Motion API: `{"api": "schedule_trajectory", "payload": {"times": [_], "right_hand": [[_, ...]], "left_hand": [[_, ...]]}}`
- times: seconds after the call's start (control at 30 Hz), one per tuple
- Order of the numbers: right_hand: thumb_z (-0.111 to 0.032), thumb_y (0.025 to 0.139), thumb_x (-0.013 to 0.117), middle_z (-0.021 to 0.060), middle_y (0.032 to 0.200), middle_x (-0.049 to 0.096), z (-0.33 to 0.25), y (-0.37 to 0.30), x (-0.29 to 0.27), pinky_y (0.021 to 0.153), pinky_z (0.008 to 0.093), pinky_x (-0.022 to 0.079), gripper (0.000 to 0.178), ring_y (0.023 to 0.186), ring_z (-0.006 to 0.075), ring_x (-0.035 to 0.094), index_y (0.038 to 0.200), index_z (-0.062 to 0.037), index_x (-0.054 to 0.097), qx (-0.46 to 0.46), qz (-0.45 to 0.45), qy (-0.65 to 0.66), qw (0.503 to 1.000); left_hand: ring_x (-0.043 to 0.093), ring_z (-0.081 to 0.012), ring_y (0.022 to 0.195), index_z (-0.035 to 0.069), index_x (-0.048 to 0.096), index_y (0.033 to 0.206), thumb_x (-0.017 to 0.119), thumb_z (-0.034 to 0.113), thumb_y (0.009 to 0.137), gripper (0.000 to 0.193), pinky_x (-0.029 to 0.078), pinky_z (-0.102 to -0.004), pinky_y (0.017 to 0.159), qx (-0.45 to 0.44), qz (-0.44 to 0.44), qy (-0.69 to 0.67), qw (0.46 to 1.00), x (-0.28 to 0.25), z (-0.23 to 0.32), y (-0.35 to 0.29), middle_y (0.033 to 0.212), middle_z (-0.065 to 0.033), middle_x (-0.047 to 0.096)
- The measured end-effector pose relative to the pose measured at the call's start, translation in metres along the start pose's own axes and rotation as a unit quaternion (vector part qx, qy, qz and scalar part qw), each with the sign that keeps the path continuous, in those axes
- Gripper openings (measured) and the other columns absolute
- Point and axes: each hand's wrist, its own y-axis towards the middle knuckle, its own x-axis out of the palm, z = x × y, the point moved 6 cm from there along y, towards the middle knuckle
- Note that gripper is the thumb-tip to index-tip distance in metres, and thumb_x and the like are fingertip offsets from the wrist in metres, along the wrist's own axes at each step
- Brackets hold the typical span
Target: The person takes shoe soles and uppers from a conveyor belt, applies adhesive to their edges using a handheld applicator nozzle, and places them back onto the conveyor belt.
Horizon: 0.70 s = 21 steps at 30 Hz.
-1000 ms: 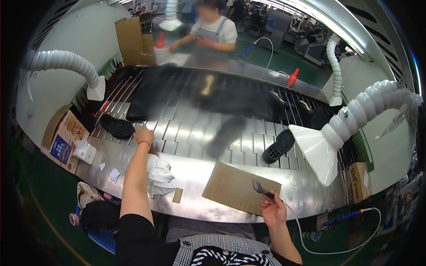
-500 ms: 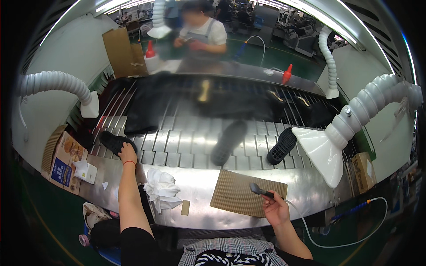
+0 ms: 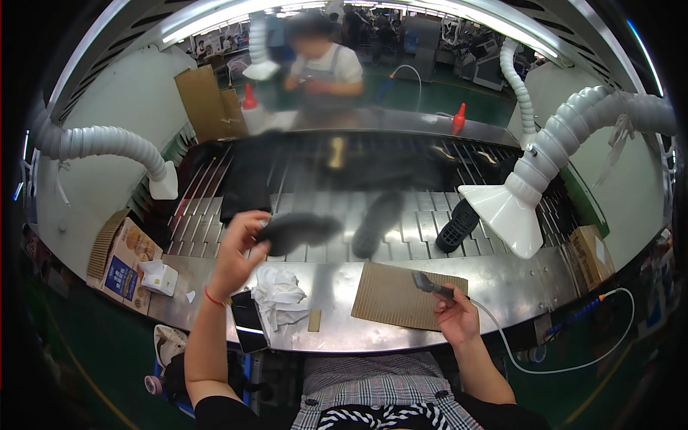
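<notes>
My left hand (image 3: 241, 247) is raised over the near part of the slatted metal conveyor (image 3: 315, 252), its fingers closed on one end of a black shoe sole (image 3: 302, 233). A smear over the middle of the picture blurs that sole. My right hand (image 3: 456, 315) grips a black-handled brush (image 3: 424, 282) joined to a thin white hose (image 3: 502, 340). Below its dark head lies a ribbed brown cardboard sheet (image 3: 387, 294). Another black sole (image 3: 378, 223), blurred, rests on the slats at the middle. A third sole (image 3: 456, 228) with a grid-like tread lies to the right, partly behind a white hood.
White flexible ducts end in hoods (image 3: 502, 215) at right and left (image 3: 164, 180). On the near ledge are crumpled white cloth (image 3: 278, 295), a phone-like black slab (image 3: 248, 322) and a tissue pack (image 3: 159, 277). Black pieces (image 3: 247, 179) cover the far conveyor; a person (image 3: 326, 72) stands beyond.
My left hand has picked the black sole up from the left side of the conveyor and brought it toward the middle. My right hand still holds the brush over the cardboard. The view has shifted slightly.
</notes>
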Motion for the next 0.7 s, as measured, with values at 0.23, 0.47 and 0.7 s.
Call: {"api": "schedule_trajectory", "payload": {"times": [0.23,0.47,0.7], "right_hand": [[-0.017,0.101,0.059,0.0192,0.11,0.073,-0.009,-0.022,-0.024,0.077,0.0301,0.051,0.025,0.108,0.0284,0.068,0.116,0.0014,0.066,-0.001,-0.001,0.014,1.0],[-0.016,0.1,0.06,0.0188,0.109,0.073,-0.013,-0.027,-0.039,0.076,0.0302,0.052,0.023,0.107,0.0277,0.069,0.114,0.0013,0.067,0.012,-0.034,0.032,0.999],[-0.016,0.099,0.061,0.0161,0.11,0.073,-0.005,-0.018,-0.032,0.075,0.0295,0.052,0.024,0.105,0.0244,0.07,0.116,0.001,0.067,0.008,-0.042,-0.006,0.999]], "left_hand": [[0.059,-0.0331,0.116,0.002,0.058,0.098,0.071,0.003,0.072,0.03,0.05,-0.042,0.1,0.169,-0.322,0.163,0.917,0.191,0.028,-0.156,0.125,-0.015,0.062],[0.037,-0.0389,0.139,0.003,0.043,0.143,0.084,0.047,0.074,0.091,0.028,-0.0535,0.116,-0.044,-0.201,0.22,0.954,0.214,-0.047,-0.199,0.147,-0.0189,0.043],[0.052,-0.0392,0.121,-0.01,0.034,0.148,0.084,0.038,0.079,0.097,0.041,-0.0435,0.106,-0.252,-0.079,0.18,0.948,0.235,-0.107,-0.149,0.128,-0.0262,0.058]]}}
